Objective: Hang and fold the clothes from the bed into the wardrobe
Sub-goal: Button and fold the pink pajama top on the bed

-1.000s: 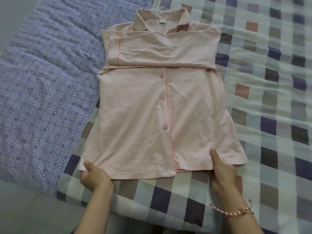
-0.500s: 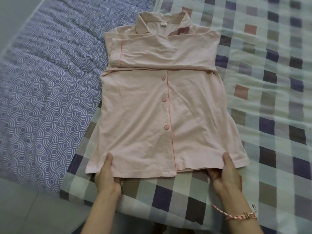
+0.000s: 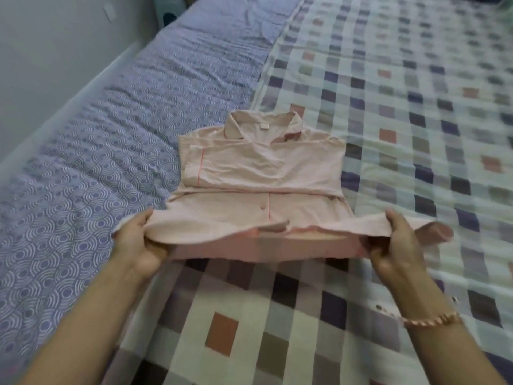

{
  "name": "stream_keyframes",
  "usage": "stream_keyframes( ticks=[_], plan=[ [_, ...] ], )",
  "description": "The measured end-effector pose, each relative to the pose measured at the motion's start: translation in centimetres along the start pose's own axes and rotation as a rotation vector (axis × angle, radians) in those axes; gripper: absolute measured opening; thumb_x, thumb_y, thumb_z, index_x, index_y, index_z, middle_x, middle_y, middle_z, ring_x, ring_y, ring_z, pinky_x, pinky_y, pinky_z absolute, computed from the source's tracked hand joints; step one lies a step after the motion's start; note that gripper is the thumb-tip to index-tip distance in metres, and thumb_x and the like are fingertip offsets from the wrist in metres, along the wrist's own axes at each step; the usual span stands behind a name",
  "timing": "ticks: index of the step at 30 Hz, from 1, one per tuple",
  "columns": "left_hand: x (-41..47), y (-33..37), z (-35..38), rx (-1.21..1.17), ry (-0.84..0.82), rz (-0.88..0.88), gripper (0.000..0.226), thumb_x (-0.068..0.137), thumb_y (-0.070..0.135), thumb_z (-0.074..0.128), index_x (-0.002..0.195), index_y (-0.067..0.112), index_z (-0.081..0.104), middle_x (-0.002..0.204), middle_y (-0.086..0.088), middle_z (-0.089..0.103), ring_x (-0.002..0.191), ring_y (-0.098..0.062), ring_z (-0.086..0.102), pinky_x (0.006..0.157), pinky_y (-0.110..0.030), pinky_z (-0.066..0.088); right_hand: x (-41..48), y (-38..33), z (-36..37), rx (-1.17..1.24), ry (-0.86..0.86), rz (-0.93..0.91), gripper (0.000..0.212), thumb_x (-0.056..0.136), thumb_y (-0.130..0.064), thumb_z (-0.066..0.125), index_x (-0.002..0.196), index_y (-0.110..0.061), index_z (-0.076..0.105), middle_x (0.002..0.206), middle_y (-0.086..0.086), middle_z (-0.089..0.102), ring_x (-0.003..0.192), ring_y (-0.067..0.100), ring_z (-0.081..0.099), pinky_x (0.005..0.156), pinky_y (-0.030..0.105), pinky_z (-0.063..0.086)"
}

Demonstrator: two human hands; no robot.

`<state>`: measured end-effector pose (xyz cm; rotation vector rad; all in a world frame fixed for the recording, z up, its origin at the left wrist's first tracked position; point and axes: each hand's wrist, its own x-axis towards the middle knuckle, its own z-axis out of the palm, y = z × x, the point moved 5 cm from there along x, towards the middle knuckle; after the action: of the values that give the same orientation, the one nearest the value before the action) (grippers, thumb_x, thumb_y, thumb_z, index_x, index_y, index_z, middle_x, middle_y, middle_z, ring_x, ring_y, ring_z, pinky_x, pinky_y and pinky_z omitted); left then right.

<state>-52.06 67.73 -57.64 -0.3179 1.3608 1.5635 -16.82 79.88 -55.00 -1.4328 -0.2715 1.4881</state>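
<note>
A pale pink button-up shirt (image 3: 261, 168) lies on the bed with its collar away from me and its sleeves folded across the chest. My left hand (image 3: 138, 240) grips the hem at its left corner. My right hand (image 3: 394, 243) grips the hem at its right corner. Both hands hold the hem raised off the bed, and the lower part of the shirt is lifted toward the collar. A small flap of hem sticks out past my right hand.
The shirt rests on a checked blanket (image 3: 388, 134) covering the right part of the bed. A blue patterned bedsheet (image 3: 83, 168) covers the left part, beside a pale wall (image 3: 55, 51). A braided bracelet (image 3: 427, 319) circles my right wrist.
Both hands have closed on the hem corners and lifted the shirt's bottom edge up and toward the collar. My head has tilted up, so more of the bed shows.
</note>
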Motion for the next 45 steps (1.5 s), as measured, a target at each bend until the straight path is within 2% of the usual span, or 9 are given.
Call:
stream_keyframes(
  ticks=[6,10,13,15,17,30,35,40,45],
  plan=[
    [6.1,8.5,10.8,0.271,-0.066,0.093,0.026,0.100,0.021,0.031,0.109,0.010,0.053,0.100,-0.008,0.060,0.080,-0.018,0.057,0.053,-0.035,0.056,8.0,-5.7,11.3,-0.152,-0.084,-0.143,0.019,0.094,-0.016,0.053,0.077,-0.014,0.046,0.078,0.001,0.057,0.070,0.013,0.058,0.068,0.030,0.055],
    [8.9,12.4,17.8,0.420,-0.257,0.395,0.033,0.100,0.040,0.030,0.090,0.022,0.055,0.073,0.006,0.061,0.072,-0.007,0.056,0.063,-0.024,0.046,13.5,-8.0,18.6,-0.234,-0.341,-0.234,0.028,0.100,-0.030,0.043,0.074,-0.018,0.047,0.070,-0.003,0.047,0.060,0.009,0.045,0.055,0.020,0.043],
    [12.9,10.2,14.8,1.029,-0.008,0.614,0.043,0.093,0.045,0.047,0.126,0.016,0.051,0.125,-0.008,0.056,0.121,-0.025,0.049,0.094,-0.029,0.042,17.5,-5.7,17.4,-0.589,-0.317,-0.378,0.018,0.096,-0.030,0.049,0.084,-0.019,0.052,0.085,0.004,0.052,0.074,0.015,0.050,0.067,0.027,0.043],
    [15.1,6.5,10.3,1.305,0.209,0.587,0.050,0.089,0.037,0.058,0.125,0.004,0.049,0.128,-0.020,0.053,0.118,-0.036,0.049,0.098,-0.042,0.040,19.3,-2.3,12.9,-0.985,-0.110,-0.490,0.027,0.090,-0.031,0.055,0.105,-0.008,0.057,0.107,0.015,0.059,0.098,0.032,0.057,0.086,0.039,0.045],
    [15.6,4.2,7.3,1.249,0.328,0.580,0.038,0.089,0.022,0.060,0.113,-0.006,0.053,0.116,-0.028,0.058,0.105,-0.040,0.054,0.086,-0.042,0.040,19.8,0.5,9.3,-1.121,0.041,-0.528,0.044,0.087,-0.030,0.057,0.116,0.003,0.054,0.117,0.026,0.056,0.108,0.041,0.053,0.091,0.043,0.041],
    [14.2,1.6,4.8,1.125,0.674,0.847,0.025,0.095,0.008,0.045,0.093,-0.013,0.060,0.099,-0.034,0.058,0.094,-0.042,0.051,0.081,-0.044,0.035,17.7,3.0,6.4,-0.973,0.136,-0.759,0.022,0.098,-0.020,0.046,0.080,-0.008,0.048,0.082,0.011,0.050,0.079,0.027,0.046,0.069,0.032,0.034],
    [11.7,4.1,7.1,0.808,0.614,1.121,0.026,0.098,0.010,0.039,0.101,-0.010,0.056,0.083,-0.007,0.049,0.069,0.004,0.041,0.073,-0.025,0.029,18.0,1.0,7.1,-0.602,0.184,-0.646,0.017,0.099,-0.024,0.045,0.090,-0.010,0.052,0.082,0.001,0.052,0.081,0.016,0.046,0.060,0.012,0.036],
    [13.1,5.3,5.3,0.961,0.597,0.931,0.031,0.099,0.016,0.039,0.107,-0.010,0.055,0.106,-0.027,0.056,0.096,-0.036,0.050,0.082,-0.038,0.034,19.5,0.4,6.4,-0.719,0.155,-0.565,0.024,0.099,-0.023,0.042,0.091,-0.005,0.056,0.087,0.006,0.055,0.083,0.019,0.047,0.067,0.025,0.033],
    [10.8,2.5,-3.1,1.115,0.599,0.719,0.022,0.097,0.021,0.042,0.099,0.003,0.056,0.104,-0.030,0.059,0.094,-0.043,0.055,0.083,-0.049,0.043,16.3,1.0,1.6,-0.881,0.108,-0.435,0.026,0.098,-0.017,0.041,0.082,-0.001,0.054,0.075,0.012,0.051,0.068,0.022,0.043,0.059,0.035,0.033]
  ],
)
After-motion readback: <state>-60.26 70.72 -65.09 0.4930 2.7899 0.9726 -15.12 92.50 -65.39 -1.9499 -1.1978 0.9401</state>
